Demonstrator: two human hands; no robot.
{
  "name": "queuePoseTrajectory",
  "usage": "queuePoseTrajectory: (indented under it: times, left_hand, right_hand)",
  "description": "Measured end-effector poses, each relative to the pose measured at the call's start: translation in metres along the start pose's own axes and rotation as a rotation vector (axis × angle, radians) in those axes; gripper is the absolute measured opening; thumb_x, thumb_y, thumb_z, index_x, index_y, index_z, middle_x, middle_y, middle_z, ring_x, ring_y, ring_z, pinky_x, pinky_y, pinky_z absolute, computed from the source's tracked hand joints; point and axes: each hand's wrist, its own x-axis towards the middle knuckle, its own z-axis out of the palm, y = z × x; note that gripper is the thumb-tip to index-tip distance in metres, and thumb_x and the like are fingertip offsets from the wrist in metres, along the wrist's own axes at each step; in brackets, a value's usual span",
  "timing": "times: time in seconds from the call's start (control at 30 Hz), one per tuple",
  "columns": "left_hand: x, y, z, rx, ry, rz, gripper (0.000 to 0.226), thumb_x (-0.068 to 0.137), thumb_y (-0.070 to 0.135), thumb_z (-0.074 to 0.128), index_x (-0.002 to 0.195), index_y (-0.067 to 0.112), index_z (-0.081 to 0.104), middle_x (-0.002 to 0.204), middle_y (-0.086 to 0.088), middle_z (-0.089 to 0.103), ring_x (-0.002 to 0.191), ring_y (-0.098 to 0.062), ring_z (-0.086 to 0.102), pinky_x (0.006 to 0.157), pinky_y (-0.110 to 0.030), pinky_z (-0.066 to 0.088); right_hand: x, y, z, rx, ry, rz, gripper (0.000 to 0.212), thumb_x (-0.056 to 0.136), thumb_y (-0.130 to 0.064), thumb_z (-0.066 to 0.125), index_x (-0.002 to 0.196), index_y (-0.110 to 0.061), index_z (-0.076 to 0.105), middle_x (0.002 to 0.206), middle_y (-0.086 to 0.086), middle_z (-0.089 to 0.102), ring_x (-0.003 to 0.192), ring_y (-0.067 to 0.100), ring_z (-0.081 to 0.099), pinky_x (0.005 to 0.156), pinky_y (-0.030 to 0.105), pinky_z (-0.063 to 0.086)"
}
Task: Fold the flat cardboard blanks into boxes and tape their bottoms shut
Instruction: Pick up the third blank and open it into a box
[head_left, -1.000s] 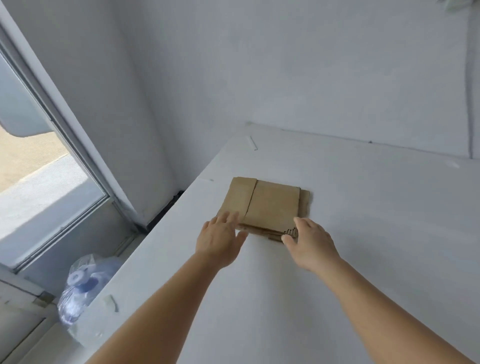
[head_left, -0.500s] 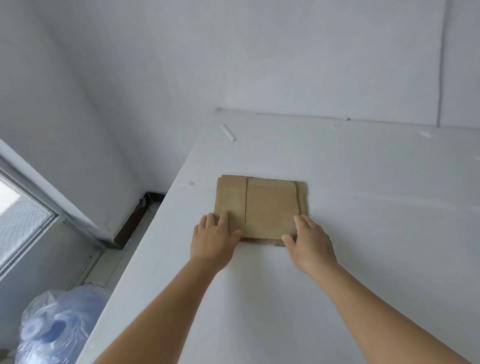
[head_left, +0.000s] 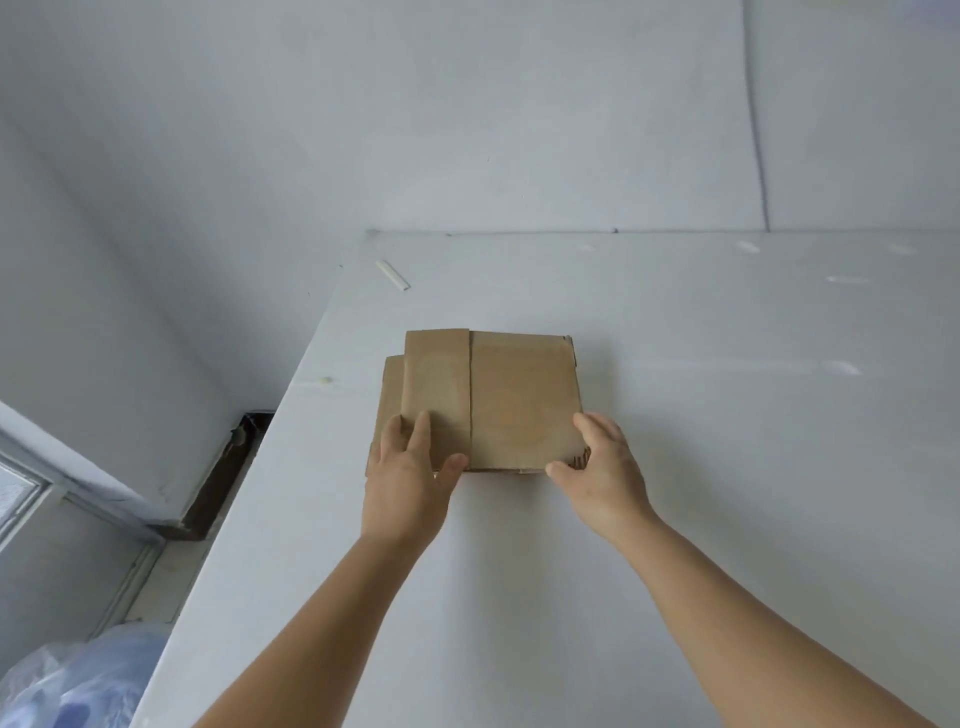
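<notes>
Shifted since a second ago: top blank (head_left: 488, 400) now skewed off the one beneath, a lower layer peeking out at the left edge; window gone from most of the view, bag (head_left: 78, 680) only a sliver at lower left.

Lying flat on the table (head_left: 727, 467), near its left edge, well short of the wall; apparently a small stack, count impossible to tell.

Left hand (head_left: 410, 478) resting on the near left corner, fingers laid fairly straight on top, thumb tucked at the front edge; pinching or merely pressing, cannot tell. Right hand (head_left: 602, 467) curled round the near right corner, fingers over the top, thumb under the front edge, clamped on the cardboard.

Risks, as judged from here: lifting more than one blank at once, since the layers sit tight together and the thumbs may catch several edges; dragging the stack leftward and off the table, given the closeness of that edge; bending a panel off its crease if pulled up by one corner only; skew growing worse if the left hand presses while the right pulls. No tape in sight; scrap (head_left: 393, 274) lying near the far corner, apart from everything.
</notes>
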Motion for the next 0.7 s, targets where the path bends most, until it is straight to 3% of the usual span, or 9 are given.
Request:
queuePoseTrajectory:
  times: [0.07,0.17,0.33,0.53,0.63,0.7]
  left_hand:
    - [-0.007,0.018,0.003,-0.033,0.001,0.032,0.064,0.092,0.044,0.054,0.146,0.019,0.033,0.147,-0.01,0.03,0.13,-0.029,0.033,0.1,-0.038,0.037]
    - [-0.018,0.052,0.011,-0.085,-0.013,0.1,0.065,0.091,0.043,0.056,0.147,0.017,0.034,0.148,-0.013,0.029,0.133,-0.029,0.03,0.106,-0.038,0.034]
    - [-0.046,0.125,0.038,-0.111,-0.063,0.21,0.065,0.092,0.045,0.054,0.147,0.018,0.033,0.149,-0.014,0.028,0.137,-0.027,0.026,0.106,-0.037,0.034]
    - [-0.101,0.226,0.081,-0.127,-0.13,0.279,0.063,0.091,0.046,0.053,0.145,0.019,0.035,0.146,-0.01,0.03,0.133,-0.025,0.031,0.102,-0.04,0.041]
    - [-0.133,0.275,0.105,-0.147,-0.154,0.304,0.061,0.091,0.045,0.055,0.144,0.02,0.037,0.144,-0.01,0.032,0.131,-0.026,0.032,0.1,-0.039,0.041]
    - [-0.154,0.305,0.119,-0.163,-0.173,0.331,0.059,0.09,0.044,0.056,0.141,0.02,0.039,0.143,-0.01,0.032,0.129,-0.026,0.036,0.098,-0.038,0.043]
  right_hand:
    - [-0.009,0.011,-0.019,0.013,0.027,-0.003,0.068,0.085,-0.021,0.064,0.146,-0.014,0.033,0.15,-0.007,0.027,0.09,0.003,0.042,0.077,0.007,0.026]
    - [-0.024,0.033,-0.053,0.024,0.087,0.003,0.068,0.084,-0.02,0.065,0.145,-0.014,0.035,0.148,-0.007,0.03,0.091,0.0,0.039,0.075,0.005,0.025]
    - [-0.056,0.082,-0.122,0.011,0.185,0.053,0.069,0.084,-0.021,0.066,0.145,-0.012,0.036,0.148,-0.005,0.031,0.119,0.008,0.043,0.086,0.011,0.027]
    - [-0.106,0.16,-0.211,-0.011,0.283,0.104,0.068,0.084,-0.021,0.065,0.144,-0.01,0.037,0.148,-0.004,0.032,0.13,0.01,0.039,0.091,0.011,0.026]
    - [-0.134,0.2,-0.254,-0.02,0.317,0.126,0.066,0.084,-0.02,0.066,0.143,-0.01,0.039,0.147,-0.004,0.034,0.125,0.01,0.041,0.087,0.009,0.025]
    - [-0.153,0.226,-0.281,-0.02,0.338,0.136,0.064,0.083,-0.02,0.066,0.142,-0.011,0.041,0.145,-0.005,0.036,0.11,0.008,0.045,0.079,0.009,0.026]
